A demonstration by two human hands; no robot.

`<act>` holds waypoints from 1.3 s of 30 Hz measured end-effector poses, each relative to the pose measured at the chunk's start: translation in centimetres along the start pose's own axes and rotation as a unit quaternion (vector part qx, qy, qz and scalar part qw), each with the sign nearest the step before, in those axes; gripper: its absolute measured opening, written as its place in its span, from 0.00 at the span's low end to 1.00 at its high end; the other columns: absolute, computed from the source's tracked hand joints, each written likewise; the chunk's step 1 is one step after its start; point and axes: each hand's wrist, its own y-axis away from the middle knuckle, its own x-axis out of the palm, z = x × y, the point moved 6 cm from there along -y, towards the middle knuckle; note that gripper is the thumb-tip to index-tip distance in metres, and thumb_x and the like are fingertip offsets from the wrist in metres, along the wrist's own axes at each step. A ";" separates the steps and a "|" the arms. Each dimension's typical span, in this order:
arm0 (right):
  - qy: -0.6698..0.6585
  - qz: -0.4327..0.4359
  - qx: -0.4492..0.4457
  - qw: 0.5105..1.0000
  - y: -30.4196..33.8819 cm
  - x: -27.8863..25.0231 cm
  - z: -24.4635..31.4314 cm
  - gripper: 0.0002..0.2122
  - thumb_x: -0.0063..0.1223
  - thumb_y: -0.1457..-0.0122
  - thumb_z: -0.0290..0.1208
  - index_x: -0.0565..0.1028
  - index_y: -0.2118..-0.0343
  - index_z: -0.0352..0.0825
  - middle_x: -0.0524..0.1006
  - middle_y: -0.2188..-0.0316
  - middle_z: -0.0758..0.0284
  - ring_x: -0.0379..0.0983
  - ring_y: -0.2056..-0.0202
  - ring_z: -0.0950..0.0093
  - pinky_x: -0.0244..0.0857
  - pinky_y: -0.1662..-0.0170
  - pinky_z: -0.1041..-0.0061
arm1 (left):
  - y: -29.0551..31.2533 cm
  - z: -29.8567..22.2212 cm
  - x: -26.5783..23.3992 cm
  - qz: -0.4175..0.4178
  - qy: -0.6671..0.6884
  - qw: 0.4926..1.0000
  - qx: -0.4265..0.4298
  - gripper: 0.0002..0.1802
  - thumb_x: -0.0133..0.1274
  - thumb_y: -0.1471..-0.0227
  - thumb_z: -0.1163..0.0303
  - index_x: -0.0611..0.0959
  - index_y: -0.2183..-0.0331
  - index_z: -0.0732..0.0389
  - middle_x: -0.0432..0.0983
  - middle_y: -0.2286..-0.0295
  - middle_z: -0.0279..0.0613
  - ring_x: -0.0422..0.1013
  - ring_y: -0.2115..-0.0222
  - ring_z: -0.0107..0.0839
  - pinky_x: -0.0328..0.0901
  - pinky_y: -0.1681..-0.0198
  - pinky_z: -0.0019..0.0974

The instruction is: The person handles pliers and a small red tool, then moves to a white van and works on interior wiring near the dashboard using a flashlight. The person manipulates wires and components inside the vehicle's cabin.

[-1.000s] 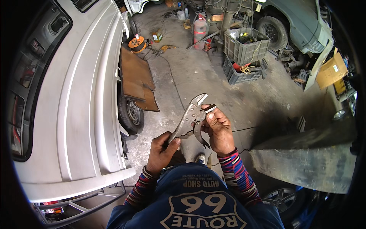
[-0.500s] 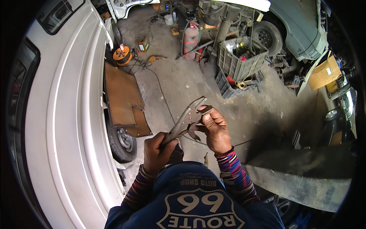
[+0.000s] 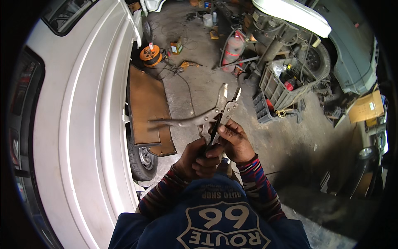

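i have the left hand closed around the lower handle of the metal pliers, while the right hand, just beside it, pinches their side between thumb and curled fingers. the pliers point away ahead of both hands, their jaws parted and their other handle jutting out to the left. farther off, my remote view gives me a brown board left of the hands and a gray crate beyond the right hand.
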 end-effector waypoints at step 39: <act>-0.038 0.096 -0.194 0.976 -6.7 -12.6 19.3 0.24 0.53 0.33 0.26 0.63 0.35 0.35 0.77 0.46 0.62 0.75 0.46 0.63 0.67 0.39 0.55 | -17.6 -10.2 3.6 -0.318 -0.544 0.720 0.292 0.15 0.51 0.33 0.63 0.78 0.54 0.66 0.66 0.77 0.28 0.61 0.80 0.17 0.58 0.77 0.26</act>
